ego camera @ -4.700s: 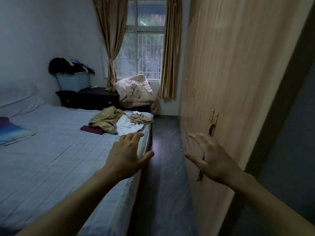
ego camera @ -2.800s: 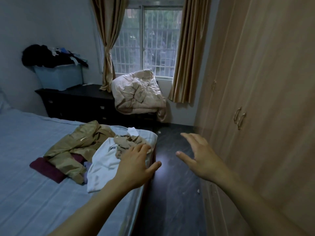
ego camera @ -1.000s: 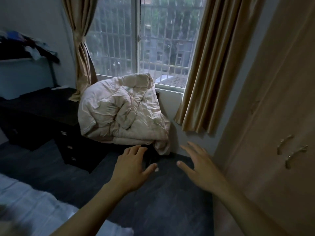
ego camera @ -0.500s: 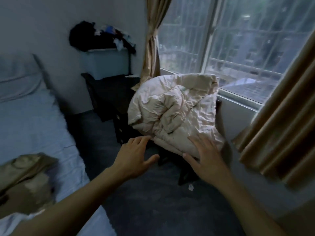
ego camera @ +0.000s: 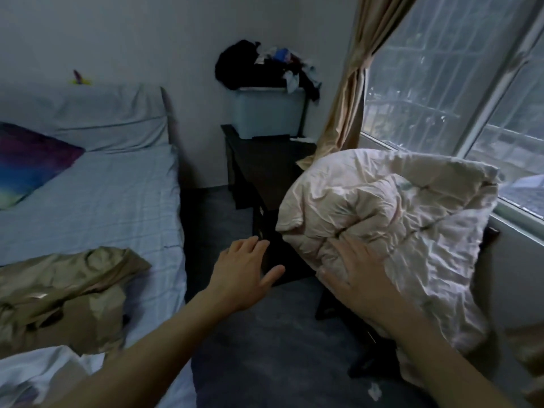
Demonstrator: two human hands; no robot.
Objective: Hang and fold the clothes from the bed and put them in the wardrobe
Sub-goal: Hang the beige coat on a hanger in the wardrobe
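An olive-tan garment [ego camera: 67, 290] lies crumpled on the near corner of the bed [ego camera: 97, 201], with a white garment [ego camera: 44, 375] below it at the frame's lower left. My left hand [ego camera: 244, 278] hovers over the dark floor beside the bed, fingers spread and holding nothing. My right hand [ego camera: 359, 278] is stretched out flat in front of the cream quilt [ego camera: 391, 219] bundled by the window; whether it touches the quilt I cannot tell. The wardrobe is out of view.
A dark chest of drawers [ego camera: 265, 169] stands against the wall with a pale blue bin [ego camera: 268, 113] heaped with dark clothes on top. A tan curtain [ego camera: 350, 83] hangs by the barred window [ego camera: 459, 95]. A multicoloured pillow [ego camera: 26, 160] lies at the bed's head.
My view has swung left, from the wardrobe and window toward the bed and the wall. Both hands stay open and outstretched; the right one now lies over the quilt.
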